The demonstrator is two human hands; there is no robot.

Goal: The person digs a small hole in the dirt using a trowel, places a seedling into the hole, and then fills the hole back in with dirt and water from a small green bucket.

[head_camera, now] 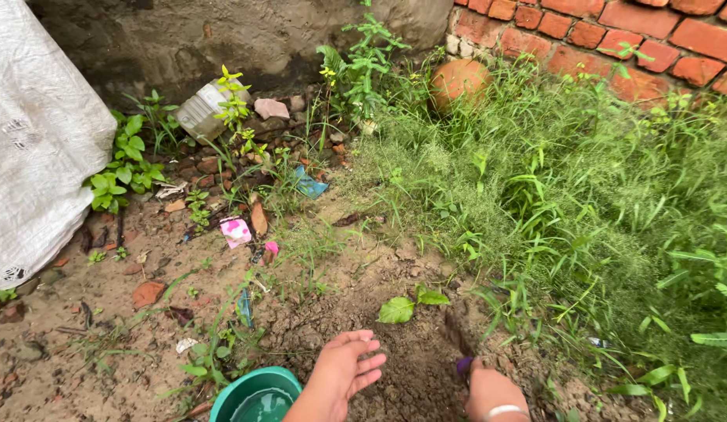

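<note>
While the head view is looking down on a patch of loosened soil [410, 367] beside thick grass [582, 203], the left hand [344, 371] is hovering flat over the dug earth, palm down, fingers spread and released, gripping nothing; the right hand [488, 391] is clenching a purple-handled tool [464, 365], its dark working end seeming to go into the soil at the grass edge; a pale bangle is sitting on that wrist. A small seedling [406, 306] with two broad green leaves is standing in the soil just beyond both hands, apart from them.

Judgement on technique: the tool is probably best worked shallow and angled away from the seedling's stem, so roots are not being cut; the free hand is well placed for crumbling clods and steadying the earth; the teal bowl [258, 395], holding some liquid, is sitting just left of the left forearm and risks being knocked.

Packages and litter, same view: a crumpled pink-and-white wrapper [236, 231] is lying on bare dirt left of centre; a blue scrap [307, 184] is lying further up among weeds; a clear plastic jar [199, 112] is lying tilted near the grey wall; a white woven sack [39, 141] is filling the left edge; a round clay pot [459, 81] is resting by the brick wall [613, 35]; print on any of these is too small to tell.
</note>
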